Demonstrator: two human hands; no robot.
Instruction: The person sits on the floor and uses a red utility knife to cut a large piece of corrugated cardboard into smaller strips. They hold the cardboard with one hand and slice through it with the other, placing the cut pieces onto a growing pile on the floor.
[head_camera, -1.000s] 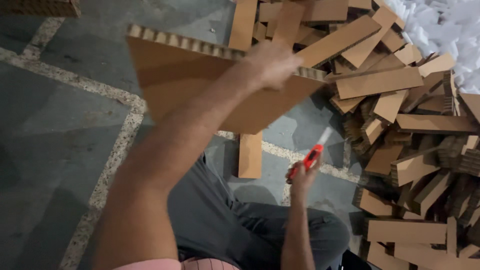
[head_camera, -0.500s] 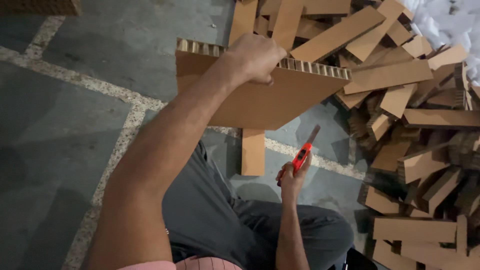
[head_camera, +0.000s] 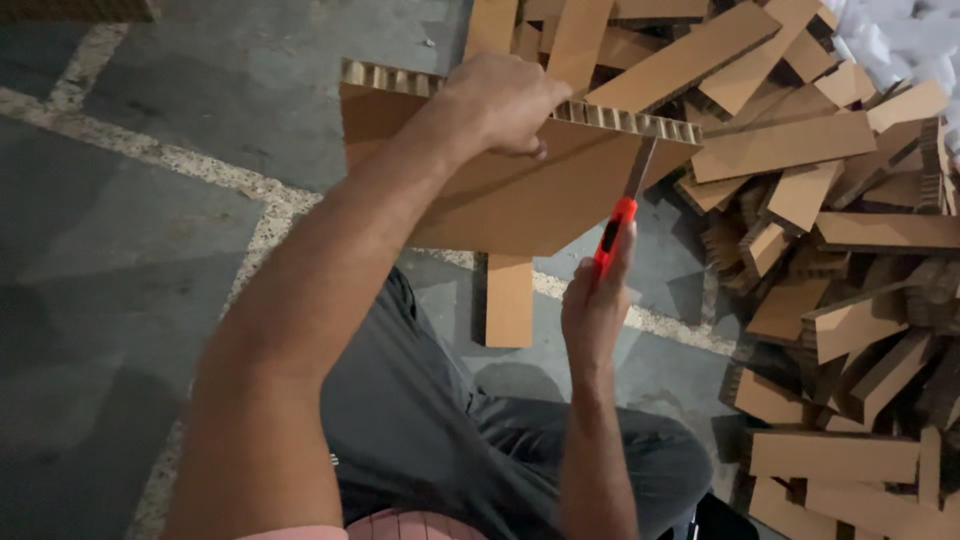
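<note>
Left hand gripping top edge of cardboard sheet; right hand clenched around orange knife, blade at sheet's right edge; cardboard strips piled alongside

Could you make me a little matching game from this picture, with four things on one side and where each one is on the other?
Things:
1. left hand
2. right hand
3. single cardboard strip
4. heap of cardboard strips

Places or states:
A. lying flat on the grey floor, under the board
B. piled at the right of the view
C. gripping the top edge of the honeycomb cardboard board
D. holding the orange utility knife, blade up against the board's right end

Pairs: 1-C, 2-D, 3-A, 4-B
</note>
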